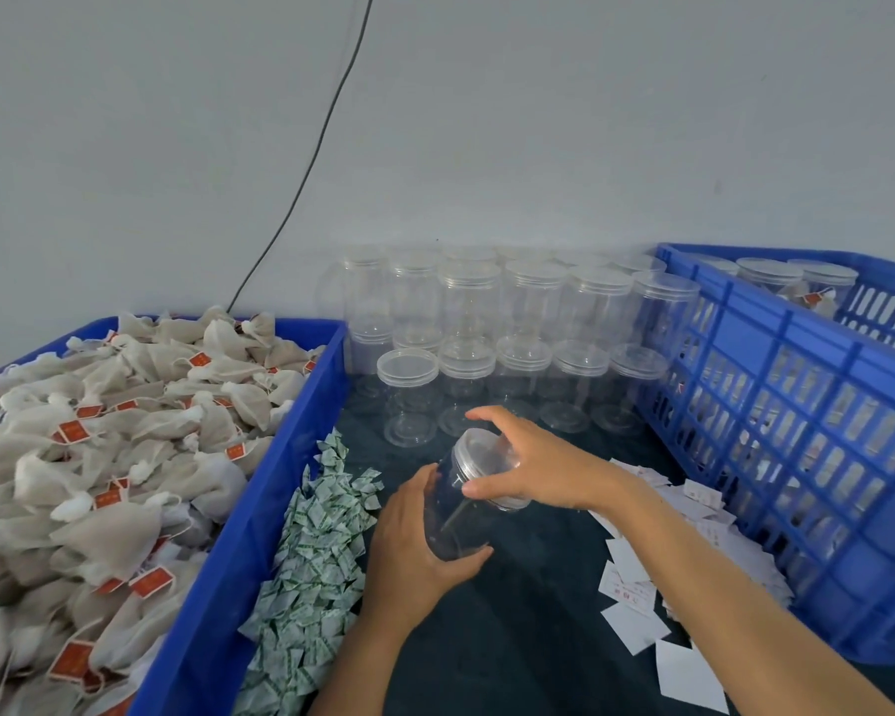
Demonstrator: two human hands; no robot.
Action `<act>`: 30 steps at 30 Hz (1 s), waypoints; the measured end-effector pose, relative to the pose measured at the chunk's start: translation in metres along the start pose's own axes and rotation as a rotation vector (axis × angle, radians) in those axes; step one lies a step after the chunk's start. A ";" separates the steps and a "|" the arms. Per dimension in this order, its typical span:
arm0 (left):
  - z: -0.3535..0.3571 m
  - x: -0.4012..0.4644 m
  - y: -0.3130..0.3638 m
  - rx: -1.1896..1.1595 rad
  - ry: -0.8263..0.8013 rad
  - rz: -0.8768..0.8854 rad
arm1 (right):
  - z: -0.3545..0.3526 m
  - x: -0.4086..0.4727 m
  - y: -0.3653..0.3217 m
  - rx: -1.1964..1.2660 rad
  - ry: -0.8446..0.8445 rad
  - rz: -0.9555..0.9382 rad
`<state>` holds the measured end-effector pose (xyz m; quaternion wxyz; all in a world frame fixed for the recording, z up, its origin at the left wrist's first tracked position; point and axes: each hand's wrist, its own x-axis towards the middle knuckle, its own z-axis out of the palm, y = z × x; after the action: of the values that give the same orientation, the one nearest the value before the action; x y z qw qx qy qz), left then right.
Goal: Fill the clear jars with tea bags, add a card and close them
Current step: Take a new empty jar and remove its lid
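Your left hand (414,540) wraps the empty clear jar (458,509); your right hand's (528,465) fingers clasp its lid (487,457). Likely light, slick, thin-walled: grip the body gently.

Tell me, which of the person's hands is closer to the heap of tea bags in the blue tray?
Left. The left hand grips the clear jar just beside the tea bags' tray; the right hand holds the jar's lid, farther away.

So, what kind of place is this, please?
Probably a small packing workshop: a blue crate heaped with tea bags, rows of empty lidded jars, and loose cards on the table.
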<state>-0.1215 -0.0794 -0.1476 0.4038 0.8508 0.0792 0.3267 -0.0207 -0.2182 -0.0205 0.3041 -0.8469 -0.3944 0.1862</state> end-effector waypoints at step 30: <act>-0.025 0.009 0.002 -0.822 -0.313 -0.385 | 0.020 0.005 0.059 0.618 0.280 -0.031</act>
<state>-0.1305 -0.0611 -0.1304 0.7669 0.6297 0.0380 0.1184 0.0037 -0.2367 -0.0746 0.6003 -0.7260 -0.2865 0.1744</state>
